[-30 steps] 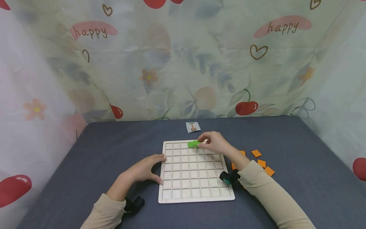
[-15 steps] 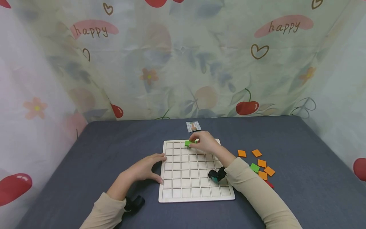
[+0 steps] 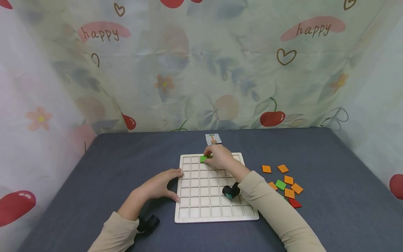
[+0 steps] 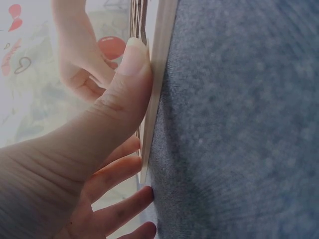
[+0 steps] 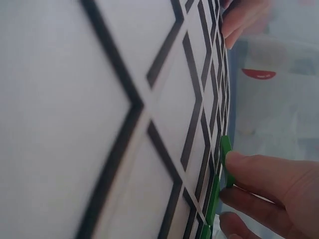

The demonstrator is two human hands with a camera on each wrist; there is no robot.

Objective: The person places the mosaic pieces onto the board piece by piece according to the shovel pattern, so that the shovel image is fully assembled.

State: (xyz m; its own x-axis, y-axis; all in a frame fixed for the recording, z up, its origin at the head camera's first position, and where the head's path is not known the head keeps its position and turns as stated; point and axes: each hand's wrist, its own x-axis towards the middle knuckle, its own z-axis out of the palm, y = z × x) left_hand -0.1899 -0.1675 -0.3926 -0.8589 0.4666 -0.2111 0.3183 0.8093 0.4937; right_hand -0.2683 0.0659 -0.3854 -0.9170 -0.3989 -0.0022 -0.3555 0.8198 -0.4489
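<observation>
My right hand (image 3: 223, 157) pinches a green square tile (image 3: 203, 159) between thumb and fingers over the far row of a white gridded board (image 3: 199, 202). In the right wrist view the pinched tile (image 5: 226, 147) stands tilted against the grid, beside another green tile (image 5: 213, 201) set in a cell. That second tile is mostly hidden by my fingers in the head view. Resting along the board's left edge is my left hand (image 3: 157, 185), its thumb (image 4: 132, 74) and spread fingers touching the rim.
Right of the board lie several loose orange tiles (image 3: 288, 180), a green tile (image 3: 280, 184) and a red piece (image 3: 295, 203). A small card with a gridded picture (image 3: 212, 139) lies behind the board on the dark tablecloth (image 3: 141, 150). A patterned curtain surrounds the table.
My right hand has moved left along the board's far row with the green tile, uncovering the loose tiles at the right. My left hand has stayed in place.
</observation>
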